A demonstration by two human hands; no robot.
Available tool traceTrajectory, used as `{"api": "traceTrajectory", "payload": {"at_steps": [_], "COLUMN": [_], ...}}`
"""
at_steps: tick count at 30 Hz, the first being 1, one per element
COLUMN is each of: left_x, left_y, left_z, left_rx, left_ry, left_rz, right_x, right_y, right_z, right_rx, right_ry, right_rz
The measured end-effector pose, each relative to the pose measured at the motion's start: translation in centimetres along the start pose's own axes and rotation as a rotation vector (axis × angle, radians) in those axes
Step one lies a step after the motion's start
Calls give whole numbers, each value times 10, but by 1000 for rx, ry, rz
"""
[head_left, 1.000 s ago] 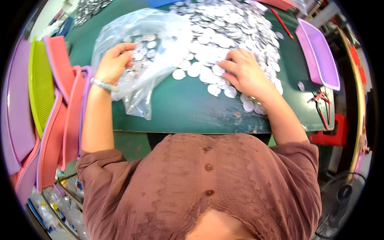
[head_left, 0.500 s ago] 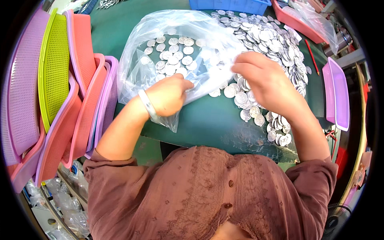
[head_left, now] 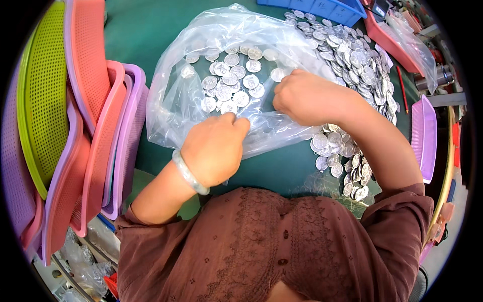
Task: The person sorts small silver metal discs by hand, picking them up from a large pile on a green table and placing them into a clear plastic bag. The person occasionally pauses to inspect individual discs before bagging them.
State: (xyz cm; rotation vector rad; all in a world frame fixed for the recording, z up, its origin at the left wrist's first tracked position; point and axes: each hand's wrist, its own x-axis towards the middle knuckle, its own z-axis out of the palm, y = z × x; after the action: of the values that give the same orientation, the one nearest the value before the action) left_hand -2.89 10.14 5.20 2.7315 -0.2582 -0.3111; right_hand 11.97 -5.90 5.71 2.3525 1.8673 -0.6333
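A large clear plastic bag [head_left: 171, 108] lies spread on the green table. Inside it is a loose group of round silver medals [head_left: 230, 78], each with a small loop. My left hand [head_left: 215, 148], a pale bangle on its wrist, is closed on the bag's near edge, just below the medals. Over the bag's right part, my right hand [head_left: 309, 99] is closed with its fingers curled into the plastic; its fingertips are hidden. A big heap of the same medals [head_left: 352, 63] spreads beyond my right forearm, and a smaller cluster [head_left: 332, 148] lies under it.
Purple, coral and lime plastic baskets [head_left: 45, 100] stand stacked on edge at the left. A blue crate [head_left: 322, 10] and a coral tray [head_left: 392, 43] sit at the back. To the right are a red pencil [head_left: 402, 89] and a purple basket [head_left: 423, 136].
My right hand has moved left and slightly down over the bag, drawing its side along. My left hand has shifted slightly down. The view has moved a little.
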Motion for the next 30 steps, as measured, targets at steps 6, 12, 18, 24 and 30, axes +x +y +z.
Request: {"api": "traceTrajectory", "payload": {"at_steps": [6, 12, 18, 24, 30], "left_x": [-9, -11, -9, -10, -11], "left_y": [5, 5, 1, 1, -2], "left_z": [12, 16, 18, 17, 18], "left_rx": [32, 12, -60, -75, -117], "left_ry": [52, 97, 125, 111, 117], "left_rz": [100, 147, 168, 166, 158], "right_x": [27, 48, 52, 43, 37], "right_y": [1, 10, -3, 10, -25], "right_z": [7, -2, 14, 8, -10], "right_rx": [-38, -99, -139, -242, -227], "right_ry": [294, 335, 410, 294, 191], "right_rz": [-46, 62, -241, 79, -67]}}
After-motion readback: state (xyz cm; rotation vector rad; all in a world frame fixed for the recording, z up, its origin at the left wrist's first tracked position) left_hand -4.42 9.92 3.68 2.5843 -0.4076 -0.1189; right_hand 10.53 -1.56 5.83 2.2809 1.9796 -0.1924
